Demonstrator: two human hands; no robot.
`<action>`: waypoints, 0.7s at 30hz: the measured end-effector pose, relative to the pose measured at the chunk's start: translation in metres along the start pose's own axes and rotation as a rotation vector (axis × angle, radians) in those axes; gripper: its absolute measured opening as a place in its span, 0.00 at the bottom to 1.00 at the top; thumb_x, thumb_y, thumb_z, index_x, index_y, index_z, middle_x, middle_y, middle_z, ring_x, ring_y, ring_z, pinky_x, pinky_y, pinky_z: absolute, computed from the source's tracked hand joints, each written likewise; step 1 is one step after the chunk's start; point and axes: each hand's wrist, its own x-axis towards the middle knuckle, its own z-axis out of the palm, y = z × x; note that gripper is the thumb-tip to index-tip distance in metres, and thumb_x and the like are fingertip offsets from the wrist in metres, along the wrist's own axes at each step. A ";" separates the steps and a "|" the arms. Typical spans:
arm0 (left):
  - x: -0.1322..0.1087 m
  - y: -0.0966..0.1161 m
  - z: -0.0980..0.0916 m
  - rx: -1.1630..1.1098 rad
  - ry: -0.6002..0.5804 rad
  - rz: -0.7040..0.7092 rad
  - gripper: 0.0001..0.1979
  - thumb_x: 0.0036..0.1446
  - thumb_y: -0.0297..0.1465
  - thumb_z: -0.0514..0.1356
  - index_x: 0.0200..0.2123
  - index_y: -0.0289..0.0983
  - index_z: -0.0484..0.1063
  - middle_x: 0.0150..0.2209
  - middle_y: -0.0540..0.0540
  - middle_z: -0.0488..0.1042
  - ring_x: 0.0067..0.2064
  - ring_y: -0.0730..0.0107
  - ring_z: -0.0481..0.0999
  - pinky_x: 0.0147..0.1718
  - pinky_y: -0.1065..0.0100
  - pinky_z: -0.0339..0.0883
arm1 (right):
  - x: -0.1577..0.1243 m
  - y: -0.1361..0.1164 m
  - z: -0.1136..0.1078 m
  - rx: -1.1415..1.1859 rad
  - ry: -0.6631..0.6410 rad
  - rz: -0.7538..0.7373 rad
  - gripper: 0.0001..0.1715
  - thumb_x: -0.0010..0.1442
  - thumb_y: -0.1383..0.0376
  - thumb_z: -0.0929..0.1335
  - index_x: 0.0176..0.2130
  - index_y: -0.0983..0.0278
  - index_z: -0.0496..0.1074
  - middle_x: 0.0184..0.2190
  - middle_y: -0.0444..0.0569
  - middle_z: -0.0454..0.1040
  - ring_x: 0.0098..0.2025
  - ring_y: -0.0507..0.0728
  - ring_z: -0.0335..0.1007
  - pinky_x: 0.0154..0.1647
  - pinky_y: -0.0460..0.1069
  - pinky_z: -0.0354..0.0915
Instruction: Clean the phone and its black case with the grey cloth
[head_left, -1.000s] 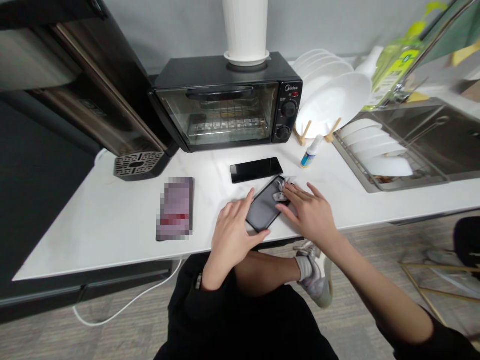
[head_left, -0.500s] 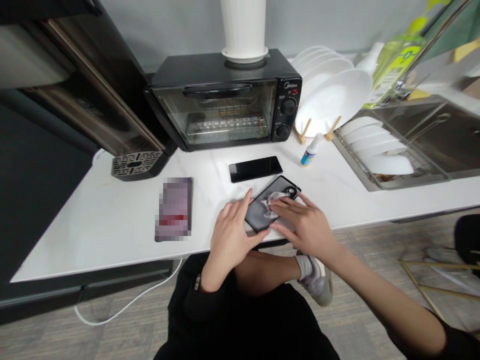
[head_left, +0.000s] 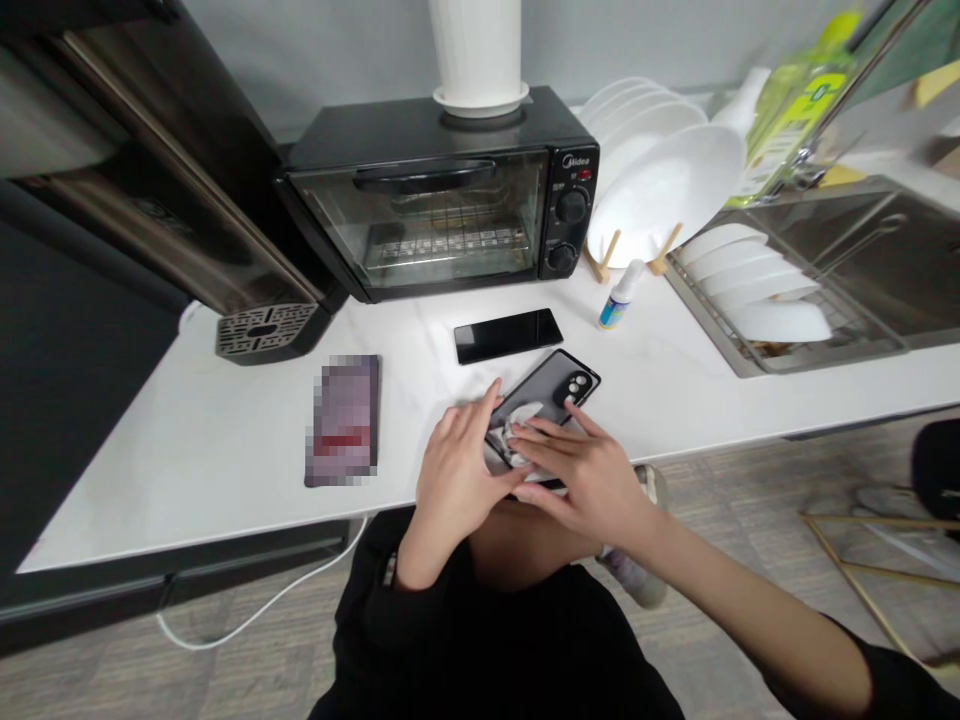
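Observation:
A dark phone (head_left: 551, 388) lies face down and slanted near the front edge of the white counter (head_left: 225, 440), its camera ring toward the far right. My left hand (head_left: 456, 478) rests at its near left end, thumb and fingers holding it steady. My right hand (head_left: 581, 475) presses a small white wipe (head_left: 516, 425) flat against the phone's near end with fingers stretched out. A second black phone (head_left: 508, 335) lies screen up just behind. A small spray bottle (head_left: 621, 297) stands further back to the right.
A black toaster oven (head_left: 439, 195) with a white vase (head_left: 477, 50) on top stands at the back. A dark machine's drip tray (head_left: 262, 328) is at left, a blurred flat item (head_left: 343, 420) beside it. White plates (head_left: 667, 190) in a rack and a sink (head_left: 862, 260) are at right.
My right hand has slid the wipe from the phone's far camera end toward its near end. The camera ring is now uncovered. My left hand has barely moved.

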 end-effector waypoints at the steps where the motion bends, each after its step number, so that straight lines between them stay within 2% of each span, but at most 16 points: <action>1: 0.000 0.000 0.000 -0.004 0.004 0.002 0.51 0.56 0.40 0.72 0.75 0.43 0.48 0.62 0.42 0.74 0.58 0.50 0.71 0.59 0.51 0.66 | -0.003 0.012 -0.007 -0.050 0.009 0.024 0.28 0.73 0.48 0.63 0.60 0.62 0.74 0.60 0.52 0.78 0.64 0.62 0.74 0.74 0.66 0.54; 4: 0.000 0.002 0.000 -0.005 0.010 -0.002 0.51 0.56 0.40 0.72 0.75 0.45 0.49 0.64 0.43 0.74 0.58 0.50 0.71 0.60 0.52 0.66 | -0.003 0.044 -0.022 -0.224 0.081 0.125 0.27 0.74 0.50 0.63 0.60 0.64 0.74 0.59 0.55 0.79 0.64 0.64 0.74 0.73 0.67 0.55; 6: 0.000 0.002 -0.001 0.004 0.008 -0.005 0.51 0.55 0.38 0.73 0.75 0.45 0.49 0.64 0.44 0.73 0.58 0.50 0.71 0.60 0.51 0.65 | 0.004 0.054 -0.023 -0.291 0.120 0.174 0.27 0.75 0.51 0.63 0.60 0.66 0.74 0.59 0.58 0.79 0.64 0.66 0.73 0.73 0.68 0.55; 8: 0.001 0.002 -0.001 0.003 0.004 -0.003 0.52 0.55 0.38 0.73 0.75 0.46 0.48 0.64 0.44 0.73 0.58 0.50 0.71 0.60 0.50 0.65 | 0.013 0.048 -0.015 -0.287 0.131 0.187 0.28 0.75 0.52 0.62 0.61 0.68 0.73 0.60 0.60 0.77 0.66 0.66 0.72 0.73 0.68 0.56; 11: 0.000 0.000 -0.001 -0.016 0.002 0.007 0.51 0.56 0.35 0.71 0.75 0.46 0.48 0.64 0.44 0.73 0.58 0.50 0.71 0.60 0.51 0.66 | 0.024 0.017 0.003 -0.188 0.111 0.155 0.29 0.75 0.52 0.62 0.61 0.70 0.73 0.62 0.62 0.76 0.66 0.66 0.71 0.72 0.66 0.59; 14: -0.001 -0.002 -0.001 -0.018 -0.011 0.024 0.50 0.56 0.30 0.69 0.76 0.44 0.48 0.63 0.42 0.73 0.57 0.52 0.71 0.59 0.53 0.67 | 0.021 -0.017 0.015 -0.047 0.041 0.058 0.32 0.74 0.48 0.62 0.59 0.71 0.73 0.60 0.62 0.77 0.63 0.65 0.74 0.72 0.64 0.59; 16: -0.002 -0.003 -0.001 -0.015 -0.027 0.029 0.50 0.57 0.30 0.70 0.76 0.43 0.47 0.63 0.42 0.73 0.57 0.52 0.71 0.59 0.54 0.67 | 0.012 -0.027 0.016 -0.002 0.010 0.013 0.34 0.73 0.46 0.62 0.60 0.71 0.73 0.61 0.61 0.77 0.63 0.64 0.74 0.74 0.63 0.57; 18: -0.002 -0.003 -0.001 -0.015 -0.033 0.016 0.51 0.57 0.34 0.71 0.76 0.43 0.46 0.63 0.42 0.73 0.58 0.51 0.71 0.59 0.53 0.66 | 0.003 -0.020 0.009 -0.017 0.007 0.012 0.32 0.74 0.47 0.62 0.60 0.68 0.73 0.61 0.57 0.77 0.63 0.62 0.74 0.75 0.65 0.53; 21: -0.002 0.000 -0.002 -0.023 -0.029 0.004 0.52 0.57 0.38 0.72 0.76 0.44 0.46 0.65 0.43 0.73 0.58 0.51 0.70 0.61 0.53 0.65 | -0.001 0.014 -0.006 -0.138 0.052 0.082 0.25 0.75 0.52 0.62 0.59 0.64 0.74 0.61 0.53 0.77 0.63 0.62 0.75 0.74 0.67 0.53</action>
